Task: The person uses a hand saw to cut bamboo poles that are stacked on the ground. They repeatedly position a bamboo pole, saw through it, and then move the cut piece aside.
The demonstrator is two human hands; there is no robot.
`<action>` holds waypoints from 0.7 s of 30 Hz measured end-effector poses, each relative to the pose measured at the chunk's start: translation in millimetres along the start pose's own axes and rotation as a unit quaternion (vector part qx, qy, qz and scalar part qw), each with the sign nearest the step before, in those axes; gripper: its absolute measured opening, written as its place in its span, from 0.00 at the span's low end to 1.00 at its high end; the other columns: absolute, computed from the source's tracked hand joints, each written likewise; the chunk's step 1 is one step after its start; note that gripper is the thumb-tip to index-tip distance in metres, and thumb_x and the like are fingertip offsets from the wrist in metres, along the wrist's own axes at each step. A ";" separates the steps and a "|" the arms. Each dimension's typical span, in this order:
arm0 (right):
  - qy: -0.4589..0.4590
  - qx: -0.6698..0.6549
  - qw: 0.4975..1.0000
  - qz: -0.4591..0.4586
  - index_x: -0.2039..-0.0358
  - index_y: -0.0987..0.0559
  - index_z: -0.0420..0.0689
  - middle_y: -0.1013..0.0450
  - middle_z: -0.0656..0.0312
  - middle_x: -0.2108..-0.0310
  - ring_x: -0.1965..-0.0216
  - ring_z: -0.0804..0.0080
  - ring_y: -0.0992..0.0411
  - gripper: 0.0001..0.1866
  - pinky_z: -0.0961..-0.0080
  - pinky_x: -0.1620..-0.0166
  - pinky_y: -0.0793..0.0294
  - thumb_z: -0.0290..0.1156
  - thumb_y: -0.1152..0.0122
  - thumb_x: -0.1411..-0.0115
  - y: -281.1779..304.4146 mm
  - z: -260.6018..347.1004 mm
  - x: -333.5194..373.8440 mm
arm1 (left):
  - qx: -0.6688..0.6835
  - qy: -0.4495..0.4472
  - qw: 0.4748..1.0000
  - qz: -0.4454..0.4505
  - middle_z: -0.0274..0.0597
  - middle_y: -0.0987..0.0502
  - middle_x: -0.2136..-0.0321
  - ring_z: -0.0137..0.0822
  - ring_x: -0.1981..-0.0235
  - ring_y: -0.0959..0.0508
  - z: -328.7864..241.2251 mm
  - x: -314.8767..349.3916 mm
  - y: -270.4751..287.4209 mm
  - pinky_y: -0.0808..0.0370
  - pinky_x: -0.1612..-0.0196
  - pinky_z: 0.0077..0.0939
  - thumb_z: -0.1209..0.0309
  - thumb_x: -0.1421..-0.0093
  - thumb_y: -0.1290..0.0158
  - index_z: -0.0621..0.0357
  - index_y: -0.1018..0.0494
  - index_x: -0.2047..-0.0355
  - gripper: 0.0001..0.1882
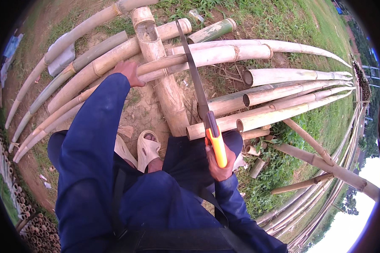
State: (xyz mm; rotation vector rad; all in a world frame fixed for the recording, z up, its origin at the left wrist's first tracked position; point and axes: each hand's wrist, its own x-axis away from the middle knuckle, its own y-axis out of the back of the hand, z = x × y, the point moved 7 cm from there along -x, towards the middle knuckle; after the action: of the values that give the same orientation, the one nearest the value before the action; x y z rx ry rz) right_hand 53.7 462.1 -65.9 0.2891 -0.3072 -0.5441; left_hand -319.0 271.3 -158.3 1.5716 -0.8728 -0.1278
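Bamboo pole at frame centre is gripped by left hand fingers; right hand fingers clamp the orange-handled saw.

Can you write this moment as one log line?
left hand: steadying thin pale bamboo pole | right hand: gripping orange-handled hand saw | blade: across pole

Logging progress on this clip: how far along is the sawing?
Done: short offcuts lie in the grass by the right knee, so earlier cuts seem finished. In hand: the left hand steadies a thin pole lying across a thick support pole, and the right hand holds the saw with its blade on that pole. No kerf depth shows. Left: many long poles lie uncut.
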 end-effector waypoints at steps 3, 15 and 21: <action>0.064 0.047 0.997 -0.014 0.52 0.19 0.36 0.22 0.59 0.75 0.75 0.78 0.24 0.14 0.76 0.67 0.25 0.24 0.34 0.38 12.6 3.1 31.4 | 0.007 0.013 1.000 -0.006 0.60 0.17 0.59 0.55 0.55 0.17 2.2 2.5 1.2 0.22 0.46 0.44 0.51 0.61 0.30 0.63 0.21 0.50 0.40; 0.136 -0.025 0.990 -0.013 0.60 0.18 0.35 0.23 0.60 0.75 0.73 0.78 0.29 0.08 0.74 0.66 0.27 0.25 0.34 0.38 -39.0 28.8 -129.6 | 0.071 -0.020 0.996 -0.059 0.59 0.28 0.37 0.54 0.35 0.30 17.2 0.1 9.0 0.39 0.30 0.49 0.36 0.65 0.27 0.52 0.39 0.30 0.65; 0.113 -0.031 0.993 -0.003 0.58 0.18 0.35 0.24 0.62 0.74 0.72 0.81 0.30 0.10 0.76 0.65 0.27 0.24 0.34 0.39 -41.6 21.4 -128.4 | 0.073 0.027 0.938 -0.339 0.49 0.24 0.42 0.53 0.41 0.25 58.4 16.3 55.1 0.37 0.35 0.52 0.45 0.32 0.48 0.50 0.29 0.39 0.30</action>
State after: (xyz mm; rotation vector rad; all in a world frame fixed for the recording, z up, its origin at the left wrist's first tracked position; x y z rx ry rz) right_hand -77.4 494.1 -87.5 0.2882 -0.0710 -0.5206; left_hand -364.2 217.8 -115.9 1.9544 -0.2678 -0.5176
